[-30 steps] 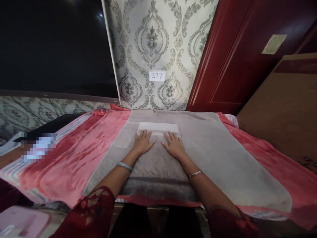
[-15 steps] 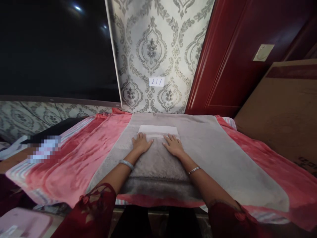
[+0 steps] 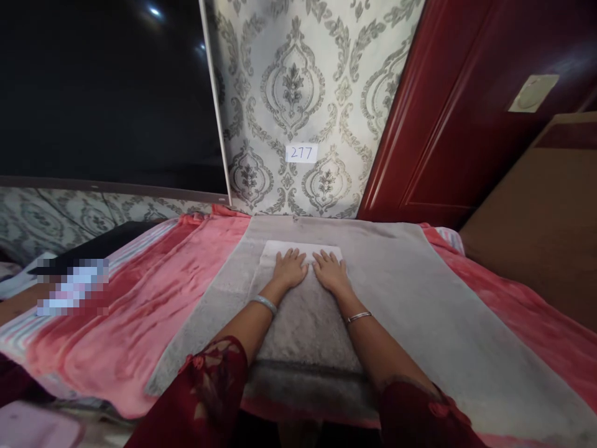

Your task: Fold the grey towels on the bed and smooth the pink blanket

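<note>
A folded grey towel (image 3: 298, 311) lies lengthwise on a larger grey towel (image 3: 420, 298) spread over a pink blanket (image 3: 153, 292). The folded towel's far end shows a pale band (image 3: 280, 249). My left hand (image 3: 289, 269) lies flat on that far end, fingers spread, palm down. Beside it, almost touching, my right hand (image 3: 330, 272) presses flat in the same way. Both wrists carry thin bangles and both arms wear dark red sleeves. Neither hand holds anything.
Patterned wallpaper with a small label reading 277 (image 3: 301, 153) stands behind the bed. A dark screen (image 3: 102, 93) fills the upper left, a red door (image 3: 466, 106) the upper right. A brown cardboard box (image 3: 536, 211) stands at the right. A dark object (image 3: 97, 246) lies far left.
Both hands have slid forward along the folded towel onto its pale far band and moved closer together. The camera view has shifted slightly.
</note>
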Action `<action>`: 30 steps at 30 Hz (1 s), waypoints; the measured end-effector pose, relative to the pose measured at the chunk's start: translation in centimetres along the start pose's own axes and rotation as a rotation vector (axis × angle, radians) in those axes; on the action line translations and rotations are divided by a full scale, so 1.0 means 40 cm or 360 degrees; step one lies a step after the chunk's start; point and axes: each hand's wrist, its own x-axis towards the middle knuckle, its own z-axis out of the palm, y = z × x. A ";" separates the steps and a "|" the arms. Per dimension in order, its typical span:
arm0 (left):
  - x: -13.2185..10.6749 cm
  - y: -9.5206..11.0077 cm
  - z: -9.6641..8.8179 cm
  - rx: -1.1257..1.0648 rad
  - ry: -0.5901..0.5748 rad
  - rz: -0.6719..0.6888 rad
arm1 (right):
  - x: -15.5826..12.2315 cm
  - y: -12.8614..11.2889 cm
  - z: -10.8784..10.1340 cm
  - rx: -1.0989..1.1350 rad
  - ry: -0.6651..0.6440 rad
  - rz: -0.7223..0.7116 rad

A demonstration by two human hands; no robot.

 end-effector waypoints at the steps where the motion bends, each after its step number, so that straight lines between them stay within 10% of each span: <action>1: 0.000 -0.001 0.005 0.0001 0.0020 -0.0021 | 0.000 0.004 0.005 0.0003 0.0001 0.0003; 18: -0.006 -0.152 -0.029 -0.0019 0.0198 -0.0740 | 0.004 0.005 -0.007 0.0006 -0.0035 0.0043; 25: 0.057 -0.085 -0.041 -0.0010 0.0063 0.0025 | 0.075 -0.062 -0.038 -0.0035 -0.0028 -0.0111; 30: 0.084 -0.059 0.004 -0.0021 -0.0018 0.0071 | 0.105 -0.078 0.005 -0.0026 -0.0111 -0.0152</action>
